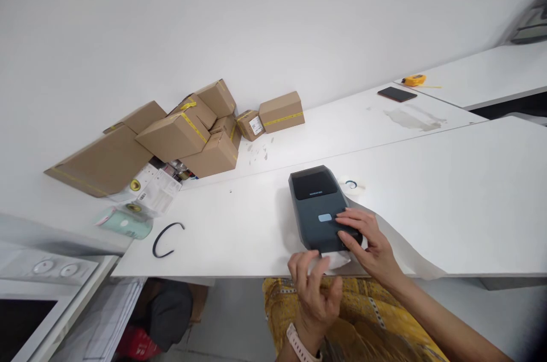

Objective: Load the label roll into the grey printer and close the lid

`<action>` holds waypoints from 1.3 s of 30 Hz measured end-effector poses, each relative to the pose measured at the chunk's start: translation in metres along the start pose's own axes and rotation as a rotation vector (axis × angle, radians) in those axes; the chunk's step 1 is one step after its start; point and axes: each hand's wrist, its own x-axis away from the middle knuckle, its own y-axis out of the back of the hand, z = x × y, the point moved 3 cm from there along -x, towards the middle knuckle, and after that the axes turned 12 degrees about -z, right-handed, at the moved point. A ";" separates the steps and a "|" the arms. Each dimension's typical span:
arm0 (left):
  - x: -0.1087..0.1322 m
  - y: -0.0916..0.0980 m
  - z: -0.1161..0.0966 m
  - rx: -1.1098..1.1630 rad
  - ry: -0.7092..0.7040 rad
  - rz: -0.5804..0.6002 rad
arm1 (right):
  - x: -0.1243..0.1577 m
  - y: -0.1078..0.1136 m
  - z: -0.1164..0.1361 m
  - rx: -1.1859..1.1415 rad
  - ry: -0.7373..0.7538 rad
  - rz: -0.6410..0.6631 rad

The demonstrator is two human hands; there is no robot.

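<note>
A dark grey-blue device (316, 219) with a black glossy panel and a light blue button lies on the white table near its front edge. My right hand (370, 239) rests on the device's right side, fingers apart, the fingertips near the button. At the front end of the device, my left hand (314, 291) has its fingers spread and curved, close to a piece of white paper (335, 260) that sticks out there. I see nothing held in my left hand. Behind my right hand lies a white roll (351, 184), partly beside the device.
Several cardboard boxes (175, 137) are stacked against the wall at the left. A black curved band (159, 241) and a mint-green cylinder (128, 223) lie at the left. A phone (397, 94) and a yellow tape measure (413, 80) are at the back right.
</note>
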 end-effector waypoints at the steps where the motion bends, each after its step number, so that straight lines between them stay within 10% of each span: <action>1: -0.002 0.000 0.004 0.039 0.127 -0.016 | 0.003 -0.002 -0.002 -0.015 -0.103 -0.021; 8: -0.015 -0.038 0.032 0.379 1.081 0.115 | 0.030 -0.015 -0.028 -0.158 -0.686 -0.100; 23: -0.033 -0.044 0.042 0.469 1.004 0.128 | 0.038 -0.017 -0.035 -0.120 -0.688 -0.058; 30: 0.007 -0.010 0.031 0.291 1.158 0.021 | 0.028 0.001 -0.012 0.019 -0.197 0.076; 39: 0.003 -0.035 -0.019 0.774 1.605 0.439 | 0.022 0.011 -0.011 0.045 -0.115 0.125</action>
